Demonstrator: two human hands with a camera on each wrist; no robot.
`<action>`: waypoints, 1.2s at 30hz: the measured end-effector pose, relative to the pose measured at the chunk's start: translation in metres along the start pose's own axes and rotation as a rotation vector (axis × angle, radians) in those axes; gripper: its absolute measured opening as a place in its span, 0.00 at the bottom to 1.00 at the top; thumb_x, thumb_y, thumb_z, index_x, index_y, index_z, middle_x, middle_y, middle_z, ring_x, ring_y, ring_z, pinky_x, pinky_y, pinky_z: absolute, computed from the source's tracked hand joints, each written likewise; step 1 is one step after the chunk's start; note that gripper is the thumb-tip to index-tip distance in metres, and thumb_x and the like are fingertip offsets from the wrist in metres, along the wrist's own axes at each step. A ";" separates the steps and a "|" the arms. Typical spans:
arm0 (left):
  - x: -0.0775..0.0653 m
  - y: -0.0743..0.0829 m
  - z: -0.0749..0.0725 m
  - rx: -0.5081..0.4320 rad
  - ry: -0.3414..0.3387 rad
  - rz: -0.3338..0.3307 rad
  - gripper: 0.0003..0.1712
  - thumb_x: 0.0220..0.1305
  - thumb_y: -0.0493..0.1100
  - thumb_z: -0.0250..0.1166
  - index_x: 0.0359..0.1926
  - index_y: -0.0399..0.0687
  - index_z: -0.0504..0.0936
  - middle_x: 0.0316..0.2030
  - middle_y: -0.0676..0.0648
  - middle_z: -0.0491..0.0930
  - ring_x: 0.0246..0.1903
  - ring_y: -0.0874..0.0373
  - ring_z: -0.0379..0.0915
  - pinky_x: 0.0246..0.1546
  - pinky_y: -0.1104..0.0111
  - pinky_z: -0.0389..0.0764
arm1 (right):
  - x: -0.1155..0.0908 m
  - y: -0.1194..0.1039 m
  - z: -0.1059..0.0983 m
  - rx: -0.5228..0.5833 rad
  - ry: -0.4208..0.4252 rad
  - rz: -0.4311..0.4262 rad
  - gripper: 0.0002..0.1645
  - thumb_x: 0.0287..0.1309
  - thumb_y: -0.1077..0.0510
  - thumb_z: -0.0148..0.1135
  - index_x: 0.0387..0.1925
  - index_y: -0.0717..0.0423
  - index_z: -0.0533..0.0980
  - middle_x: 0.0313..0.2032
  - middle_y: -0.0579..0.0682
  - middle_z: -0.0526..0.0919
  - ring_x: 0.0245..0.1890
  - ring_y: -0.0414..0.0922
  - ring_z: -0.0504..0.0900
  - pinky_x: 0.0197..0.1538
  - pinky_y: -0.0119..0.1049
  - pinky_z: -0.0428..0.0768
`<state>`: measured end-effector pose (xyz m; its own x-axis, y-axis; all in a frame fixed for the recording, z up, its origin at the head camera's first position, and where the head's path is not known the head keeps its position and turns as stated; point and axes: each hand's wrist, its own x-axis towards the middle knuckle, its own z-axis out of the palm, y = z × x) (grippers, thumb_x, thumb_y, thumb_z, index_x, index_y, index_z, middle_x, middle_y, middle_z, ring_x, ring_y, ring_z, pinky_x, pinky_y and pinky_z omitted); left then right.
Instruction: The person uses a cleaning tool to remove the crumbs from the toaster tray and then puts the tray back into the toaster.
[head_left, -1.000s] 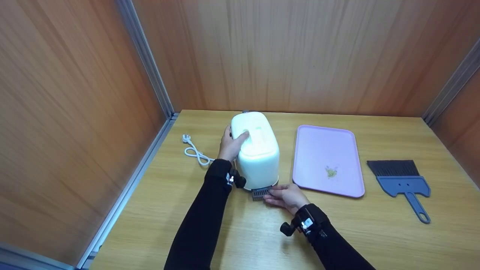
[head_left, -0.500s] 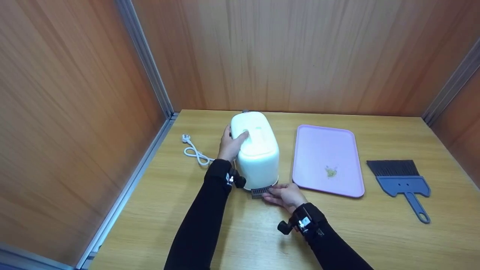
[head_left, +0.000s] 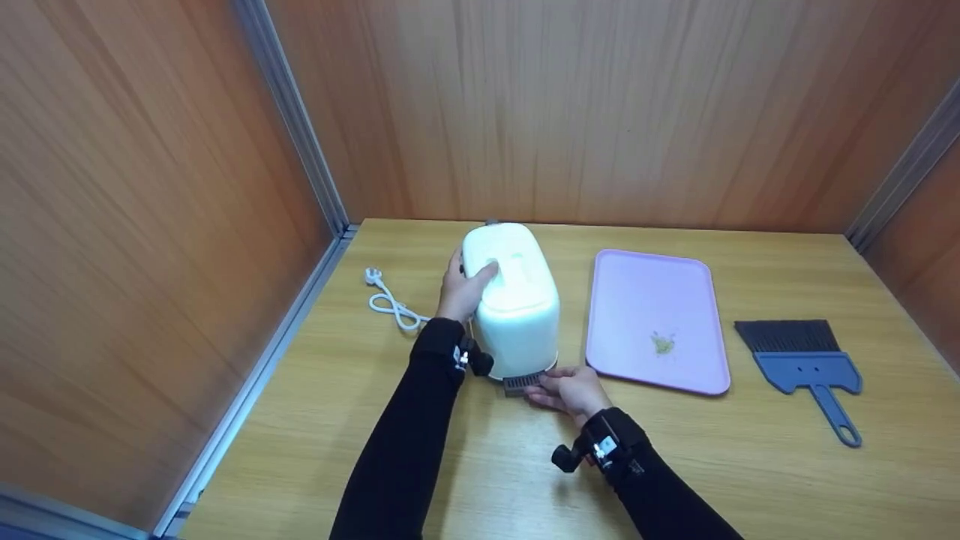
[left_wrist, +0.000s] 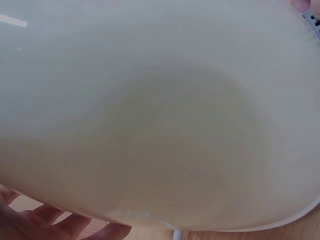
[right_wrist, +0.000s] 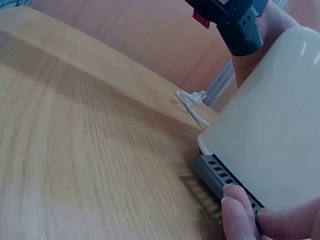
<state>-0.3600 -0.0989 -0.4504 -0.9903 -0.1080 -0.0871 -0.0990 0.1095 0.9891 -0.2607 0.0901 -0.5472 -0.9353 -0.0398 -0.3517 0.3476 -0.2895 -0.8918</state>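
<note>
A rounded white toaster (head_left: 517, 300) stands on the table with its top covered; no slots show. My left hand (head_left: 461, 289) steadies it, thumb over the top edge and fingers down the left side; in the left wrist view those fingers (left_wrist: 65, 225) lie along its edge. At the toaster's near end, a grey slotted crumb tray (head_left: 517, 385) sticks out a little from the base. My right hand (head_left: 571, 391) pinches the right end of this tray, thumb against one face and fingers against the other in the right wrist view. The part inside the toaster is hidden.
A lilac serving tray (head_left: 649, 300) bearing a small patch of greenish crumbs (head_left: 663, 343) lies right of the toaster. Farther right is a blue-grey hand brush (head_left: 810, 367). A white cord with its plug (head_left: 373, 277) lies at left. Wooden panels stand behind and at the sides.
The crumb tray has shifted slightly toward the toaster, and my right hand and wrist have moved a little left with it. My left hand and the toaster have stayed put.
</note>
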 end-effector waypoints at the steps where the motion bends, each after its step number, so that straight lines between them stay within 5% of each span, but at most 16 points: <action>1: 0.000 0.000 0.000 0.000 0.000 -0.003 0.50 0.63 0.59 0.65 0.78 0.59 0.48 0.73 0.43 0.56 0.69 0.46 0.57 0.67 0.55 0.64 | 0.000 0.000 0.000 0.000 0.004 -0.002 0.17 0.61 0.77 0.55 0.50 0.81 0.64 0.39 0.66 0.77 0.34 0.54 0.87 0.45 0.42 0.86; 12: -0.001 0.003 0.004 0.010 -0.001 -0.019 0.50 0.63 0.59 0.65 0.78 0.60 0.47 0.74 0.44 0.55 0.70 0.46 0.56 0.67 0.56 0.64 | -0.002 0.000 -0.003 0.001 0.029 -0.001 0.23 0.62 0.76 0.55 0.56 0.84 0.61 0.40 0.68 0.78 0.34 0.53 0.88 0.45 0.42 0.85; 20: 0.000 0.002 0.003 -0.023 -0.009 -0.022 0.50 0.63 0.59 0.65 0.78 0.60 0.47 0.74 0.44 0.55 0.70 0.46 0.56 0.67 0.55 0.64 | 0.000 -0.002 -0.003 0.031 0.016 0.033 0.18 0.60 0.76 0.57 0.51 0.81 0.65 0.37 0.65 0.80 0.34 0.53 0.88 0.45 0.42 0.85; 29: -0.002 0.002 0.002 -0.018 -0.013 0.037 0.49 0.64 0.56 0.65 0.78 0.56 0.48 0.72 0.40 0.58 0.67 0.45 0.61 0.65 0.56 0.68 | -0.001 0.001 0.001 0.035 0.055 -0.021 0.12 0.60 0.77 0.56 0.43 0.75 0.65 0.34 0.63 0.78 0.30 0.52 0.87 0.41 0.42 0.86; 36: -0.001 0.001 0.002 -0.012 -0.016 0.022 0.50 0.65 0.57 0.65 0.78 0.56 0.46 0.73 0.41 0.57 0.68 0.45 0.59 0.66 0.56 0.66 | -0.002 0.001 0.001 0.035 0.058 0.003 0.17 0.61 0.76 0.56 0.49 0.79 0.65 0.36 0.65 0.79 0.32 0.52 0.87 0.44 0.42 0.86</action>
<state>-0.3592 -0.0964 -0.4491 -0.9937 -0.0899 -0.0668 -0.0757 0.1001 0.9921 -0.2590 0.0889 -0.5471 -0.9287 0.0145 -0.3707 0.3466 -0.3224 -0.8809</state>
